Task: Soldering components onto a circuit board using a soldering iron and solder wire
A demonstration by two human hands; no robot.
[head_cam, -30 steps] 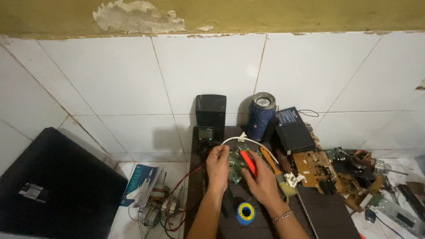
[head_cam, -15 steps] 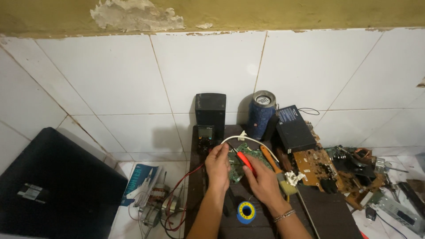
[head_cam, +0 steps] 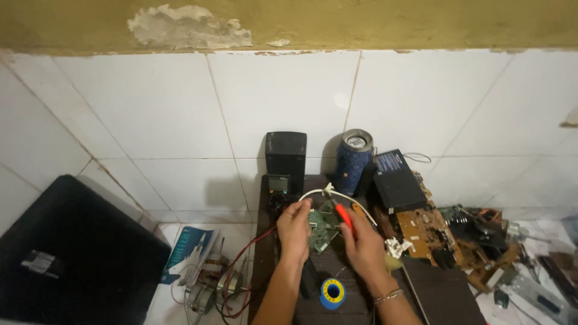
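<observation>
- On a dark surface (head_cam: pixel 337 271) by a tiled wall, the left hand (head_cam: pixel 294 225) has its fingers closed on the edge of a green circuit board (head_cam: pixel 321 227)
- At 3 o'clock of the board, the right hand (head_cam: pixel 364 241) grips a red-tipped probe (head_cam: pixel 344 215)
- Risk, as a judgement: the probe could slip and bridge contacts, or snag the white cable (head_cam: pixel 325 194) at 12 o'clock

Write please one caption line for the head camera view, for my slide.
Left hand steadies a green circuit board while the right hand holds a red probe over it on a cluttered workbench.
</observation>
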